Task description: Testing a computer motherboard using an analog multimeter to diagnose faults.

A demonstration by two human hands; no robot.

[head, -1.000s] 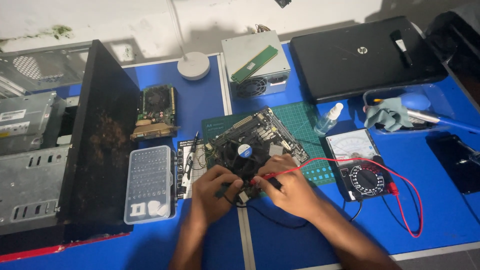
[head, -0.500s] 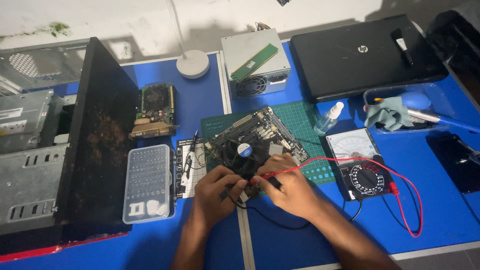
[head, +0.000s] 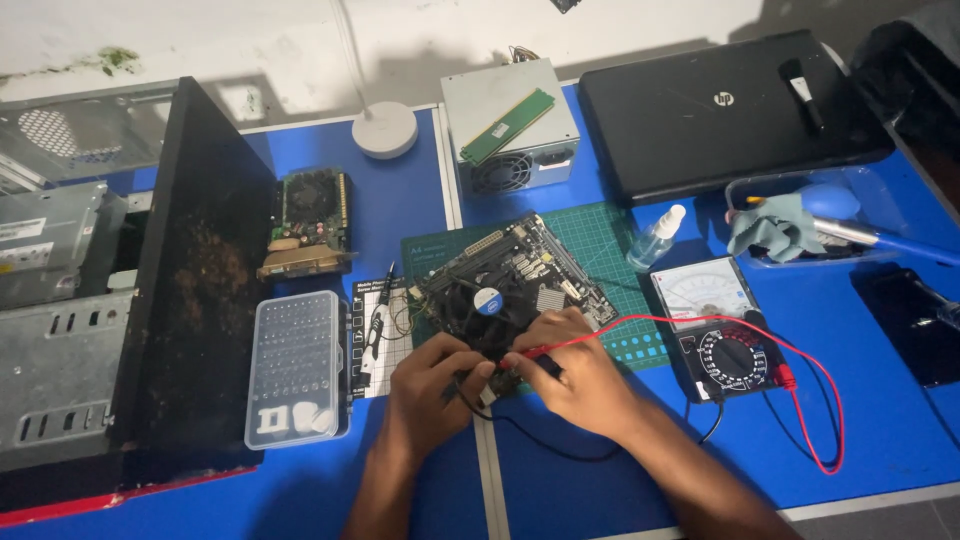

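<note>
A small motherboard with a black fan lies on a green cutting mat in the middle of the blue table. My left hand pinches the black probe at the board's near edge. My right hand holds the red probe, its tip pointing left at the same edge. The red lead loops right to an analog multimeter beside the mat. The black lead runs under my right wrist.
A black PC case stands open at the left. A clear screwdriver-bit box, a graphics card, a power supply with a RAM stick, a closed laptop, a small spray bottle and a tray with a cloth surround the mat.
The view has shifted slightly. Both hands stay at the board's near edge with the probes, with only small movements of the fingers.
</note>
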